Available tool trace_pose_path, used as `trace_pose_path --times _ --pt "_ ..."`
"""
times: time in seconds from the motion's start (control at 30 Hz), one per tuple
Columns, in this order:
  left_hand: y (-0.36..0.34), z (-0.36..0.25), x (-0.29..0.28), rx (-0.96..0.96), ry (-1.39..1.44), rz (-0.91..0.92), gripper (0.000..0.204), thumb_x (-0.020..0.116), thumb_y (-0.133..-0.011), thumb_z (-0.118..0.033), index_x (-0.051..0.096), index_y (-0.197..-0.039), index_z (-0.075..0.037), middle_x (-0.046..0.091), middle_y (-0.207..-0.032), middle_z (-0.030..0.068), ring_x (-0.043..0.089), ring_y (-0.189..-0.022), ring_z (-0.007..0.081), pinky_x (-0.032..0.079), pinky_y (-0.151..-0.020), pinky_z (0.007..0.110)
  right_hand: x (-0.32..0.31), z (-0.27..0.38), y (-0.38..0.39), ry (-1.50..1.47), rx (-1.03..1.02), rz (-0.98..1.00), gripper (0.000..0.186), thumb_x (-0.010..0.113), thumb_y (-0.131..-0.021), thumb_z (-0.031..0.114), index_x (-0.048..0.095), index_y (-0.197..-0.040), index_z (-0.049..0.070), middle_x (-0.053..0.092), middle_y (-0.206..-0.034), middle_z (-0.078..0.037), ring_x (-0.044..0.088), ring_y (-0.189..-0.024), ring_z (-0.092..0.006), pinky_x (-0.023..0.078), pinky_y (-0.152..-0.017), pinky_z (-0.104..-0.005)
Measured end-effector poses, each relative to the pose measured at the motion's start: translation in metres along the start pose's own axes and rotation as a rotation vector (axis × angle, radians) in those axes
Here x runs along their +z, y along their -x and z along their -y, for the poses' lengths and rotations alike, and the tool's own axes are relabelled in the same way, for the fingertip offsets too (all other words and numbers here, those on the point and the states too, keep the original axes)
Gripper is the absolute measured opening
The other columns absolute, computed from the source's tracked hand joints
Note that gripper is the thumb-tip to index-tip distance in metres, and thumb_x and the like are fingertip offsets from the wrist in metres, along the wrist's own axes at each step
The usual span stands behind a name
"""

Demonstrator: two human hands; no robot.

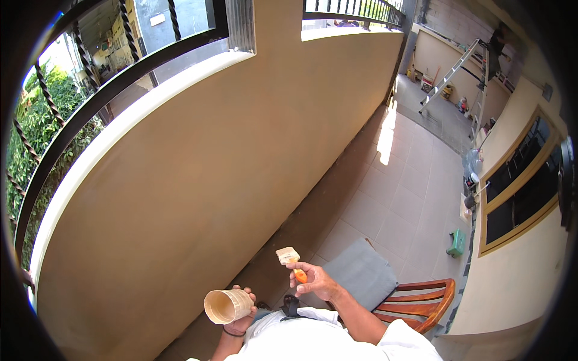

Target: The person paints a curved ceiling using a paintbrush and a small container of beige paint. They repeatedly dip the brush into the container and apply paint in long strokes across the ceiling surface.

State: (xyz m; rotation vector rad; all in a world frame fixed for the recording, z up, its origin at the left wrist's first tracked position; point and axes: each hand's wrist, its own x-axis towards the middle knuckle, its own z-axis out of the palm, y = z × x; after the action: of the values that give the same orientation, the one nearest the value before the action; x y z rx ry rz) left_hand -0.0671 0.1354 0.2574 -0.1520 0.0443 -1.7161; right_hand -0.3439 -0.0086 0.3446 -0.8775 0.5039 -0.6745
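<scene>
The right hand (318, 281) grips a brush (300, 276) by its orange handle, thumb and fingers closed on it, the pale head turned up and away, in the near middle of the scene. Just left of it, the left hand (249, 317) has its fingers wrapped round a beige cup (242, 303), its mouth facing left. Near right, a wooden chair (421, 301) with a grey cushion (361, 272) takes up the floor (385, 201) beside the right forearm. A tan wall (211, 168) runs from near left to far right, topped at the left by a black railing (96, 96) with plants (51, 108) beyond. Along the right side lie a green box (456, 243), a dark pot (469, 202) and clear bottles (472, 161), below a window (522, 183). At the far right a ladder (451, 76) stands spread across the walkway, with another person (497, 51) by it and a bucket (426, 83) at its left. The brush head bears a small dark mark, too small to read; a pale plate (157, 20) hangs far left, its face illegible.
</scene>
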Motion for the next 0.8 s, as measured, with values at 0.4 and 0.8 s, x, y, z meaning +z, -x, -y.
trace_pose_path --times 0.4,0.8 --pt "0.006 0.002 -0.031 0.163 0.089 0.118 0.068 0.071 -0.096 -0.051 0.05 -0.146 -0.01 0.05 -0.15 0.0217 0.049 -0.141 0.0435 0.052 -0.107 0.063 0.008 0.011 -0.074 1.004 -0.611 -0.46 0.04 0.066 -0.106 0.039 0.074 -0.115 0.001 0.07 -0.09 -0.005 0.064 -0.075 -0.0095 0.05 -0.066 -0.023" --pt "0.006 0.015 -0.065 0.412 0.073 0.008 0.059 0.057 -0.103 -0.054 0.055 -0.142 -0.01 0.056 -0.143 0.0207 0.056 -0.135 0.0416 0.056 -0.099 0.06 -0.025 0.03 -0.155 -0.196 -0.113 -0.355 0.018 0.077 -0.094 0.011 0.065 -0.108 0.009 0.07 -0.097 -0.007 0.065 -0.082 -0.0167 0.054 -0.071 -0.0321"
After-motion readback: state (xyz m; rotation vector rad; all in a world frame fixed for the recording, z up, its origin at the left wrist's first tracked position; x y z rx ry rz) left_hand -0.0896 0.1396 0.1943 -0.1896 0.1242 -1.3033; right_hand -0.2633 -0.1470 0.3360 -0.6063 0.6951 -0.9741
